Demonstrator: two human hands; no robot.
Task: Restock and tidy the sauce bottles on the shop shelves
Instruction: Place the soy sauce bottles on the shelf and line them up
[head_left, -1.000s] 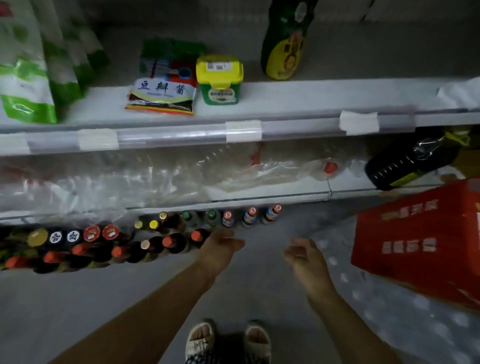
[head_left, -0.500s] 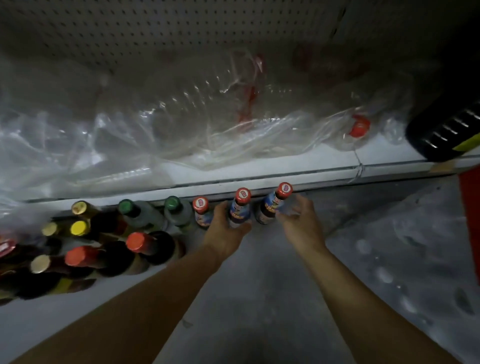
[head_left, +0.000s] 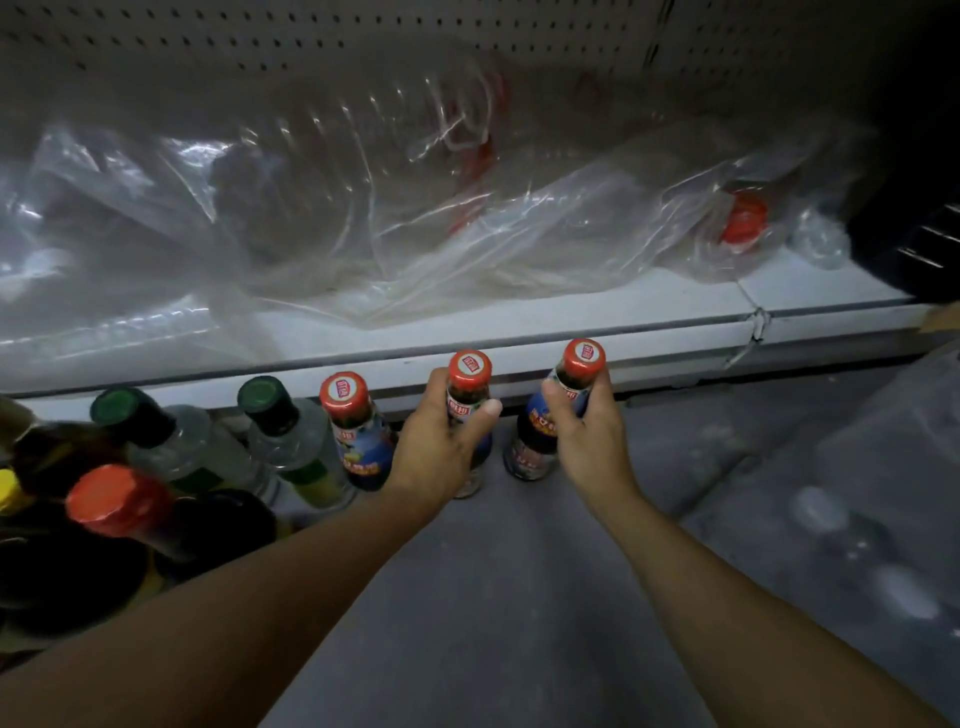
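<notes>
Three dark sauce bottles with red caps and blue labels stand on the grey floor in front of the lowest shelf (head_left: 571, 322). My left hand (head_left: 441, 441) grips the middle bottle (head_left: 470, 371) around its neck. My right hand (head_left: 587, 431) grips the rightmost bottle (head_left: 582, 361) around its neck and shoulder. The third bottle (head_left: 353, 421) stands free just left of my left hand. Both held bottles still look upright, with their bases near the floor.
Left of the free bottle stand two clear bottles with green caps (head_left: 270, 405) and several dark bottles with red or yellow caps (head_left: 119, 501). Crumpled clear plastic wrap (head_left: 363, 208) with a red cap (head_left: 743, 221) covers the shelf. A dark bottle (head_left: 914, 244) lies at the right.
The view has dropped from the upper shelves to the floor row. Both hands reached forward and closed around the two right-hand red-capped bottles.
</notes>
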